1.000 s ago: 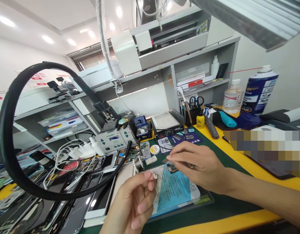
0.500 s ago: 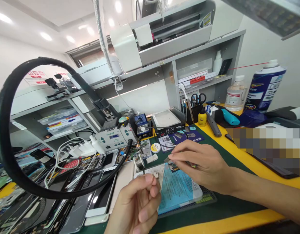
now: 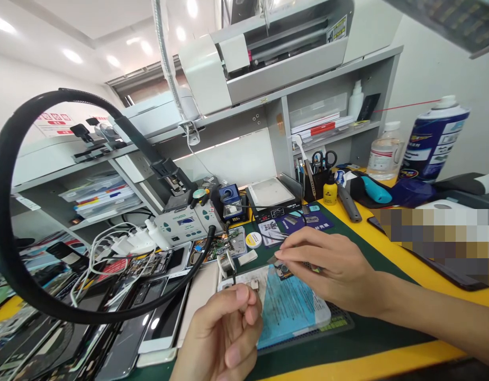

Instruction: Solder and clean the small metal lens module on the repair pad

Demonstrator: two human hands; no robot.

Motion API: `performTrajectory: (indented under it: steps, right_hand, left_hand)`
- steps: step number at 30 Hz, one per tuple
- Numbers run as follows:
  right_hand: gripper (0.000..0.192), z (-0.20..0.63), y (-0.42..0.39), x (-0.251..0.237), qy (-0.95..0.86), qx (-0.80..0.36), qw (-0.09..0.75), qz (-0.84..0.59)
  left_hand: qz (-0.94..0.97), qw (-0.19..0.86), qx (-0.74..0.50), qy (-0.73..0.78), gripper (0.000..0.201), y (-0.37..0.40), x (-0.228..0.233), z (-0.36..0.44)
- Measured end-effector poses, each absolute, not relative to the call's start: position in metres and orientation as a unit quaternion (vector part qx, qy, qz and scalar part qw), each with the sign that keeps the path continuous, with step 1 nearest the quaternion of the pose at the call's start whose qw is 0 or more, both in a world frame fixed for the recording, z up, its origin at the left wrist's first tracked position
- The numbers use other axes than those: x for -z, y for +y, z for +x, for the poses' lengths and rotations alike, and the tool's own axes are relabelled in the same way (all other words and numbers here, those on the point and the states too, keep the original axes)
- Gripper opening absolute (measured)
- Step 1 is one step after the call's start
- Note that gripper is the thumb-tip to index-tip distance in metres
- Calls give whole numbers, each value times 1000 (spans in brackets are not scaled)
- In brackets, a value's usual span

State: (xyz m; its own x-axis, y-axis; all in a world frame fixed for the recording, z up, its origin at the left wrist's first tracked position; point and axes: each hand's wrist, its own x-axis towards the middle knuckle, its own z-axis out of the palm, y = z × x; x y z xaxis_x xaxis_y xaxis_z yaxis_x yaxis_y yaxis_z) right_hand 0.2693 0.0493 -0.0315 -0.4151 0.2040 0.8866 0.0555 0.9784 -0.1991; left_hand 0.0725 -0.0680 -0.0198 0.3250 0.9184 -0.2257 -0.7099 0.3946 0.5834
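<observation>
Over same blue phone (image 3: pixel 292 309), hands unmoved.

A glossy blue film (image 3: pixel 288 309) is seen on the phone back, a matt dark-green mat (image 3: pixel 359 238) is laid over the smooth yellow bench top (image 3: pixel 391 248), and glossy glass screens (image 3: pixel 161 323) and a shiny printed spray can (image 3: pixel 435 140) are shown.

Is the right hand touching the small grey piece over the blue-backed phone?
Touching: in the head view, the right hand pinches the small grey piece at its fingertips, above the phone.
</observation>
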Motion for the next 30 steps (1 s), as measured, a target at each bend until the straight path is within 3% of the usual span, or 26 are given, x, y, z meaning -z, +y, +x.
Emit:
performTrajectory:
  steps: [20,22,26,30]
  right_hand:
    - [16,268,49,31,-833,-84,542,-81]
    - [14,268,50,30,-820,-130,544,-122]
    - [7,267,55,26,-751,-327,503,-276]
    - [19,267,59,21,-678,-458,458,-347]
  left_hand:
    - [215,754,-523,335,20,-69,20,86]
    - [213,753,-518,346,21,-67,23,94]
    - [203,753,-518,352,26,-62,34,105]
    - [186,754,-522,353,30,-61,45,110]
